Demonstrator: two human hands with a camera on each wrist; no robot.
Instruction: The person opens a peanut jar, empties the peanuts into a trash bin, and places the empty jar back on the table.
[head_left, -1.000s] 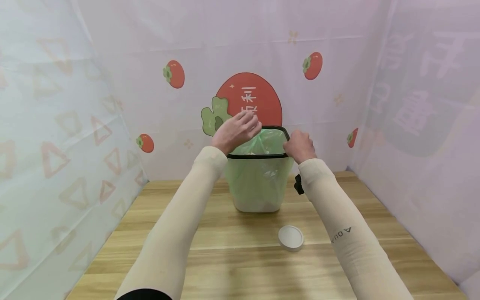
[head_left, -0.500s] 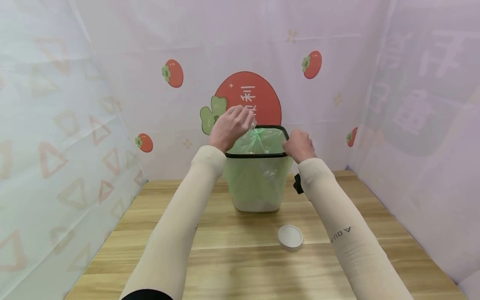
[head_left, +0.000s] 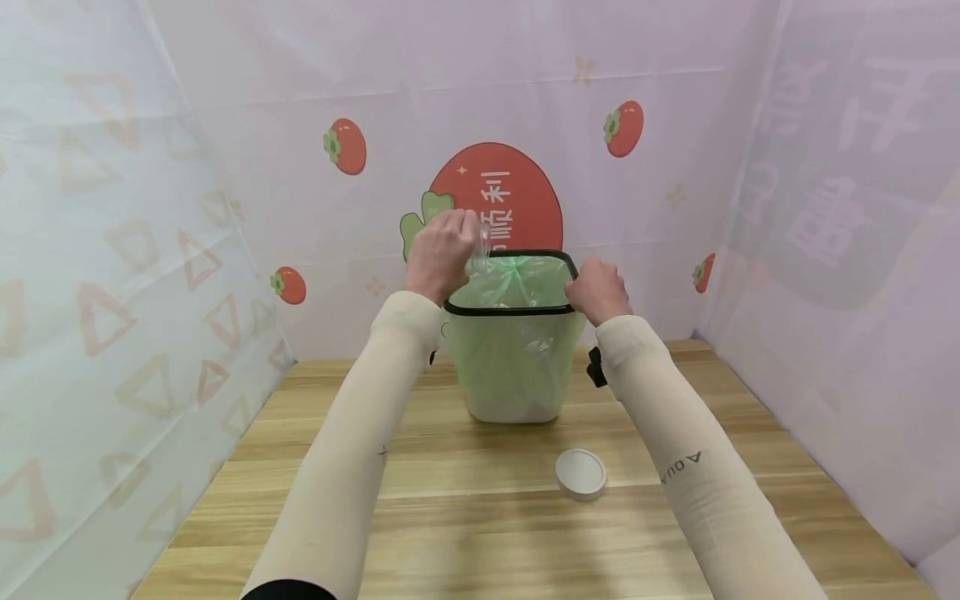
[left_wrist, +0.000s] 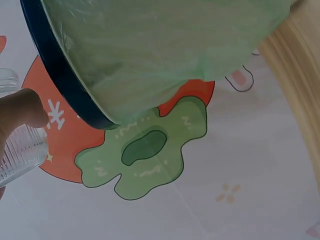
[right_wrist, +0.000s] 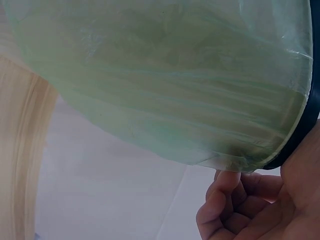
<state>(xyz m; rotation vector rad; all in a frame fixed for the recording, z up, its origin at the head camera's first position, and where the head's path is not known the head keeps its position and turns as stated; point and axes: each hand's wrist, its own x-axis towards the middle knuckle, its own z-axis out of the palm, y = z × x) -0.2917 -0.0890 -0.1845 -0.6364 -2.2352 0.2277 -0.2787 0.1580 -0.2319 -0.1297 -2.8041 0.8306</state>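
My left hand (head_left: 440,250) grips a clear ribbed jar (left_wrist: 22,152) above the left part of the bin's rim, thumb on its side. In the left wrist view the jar's threaded neck shows above the thumb. The pale bin (head_left: 517,414) stands on the table, lined with a thin green bag (head_left: 510,358) under a black rim ring (head_left: 510,312). My right hand (head_left: 597,292) holds the bin's right rim. In the right wrist view its fingers curl at the edge of the bag, just below the ring. What lies inside the bin is mostly hidden.
A round white lid (head_left: 581,473) lies on the wooden table (head_left: 480,533) in front of the bin. Behind stands a cloth backdrop (head_left: 247,167) with printed persimmons, and more cloth closes off both sides.
My left hand has moved left from over the bin's opening, and the clear jar in it has come into sight. My right hand stays at the rim.
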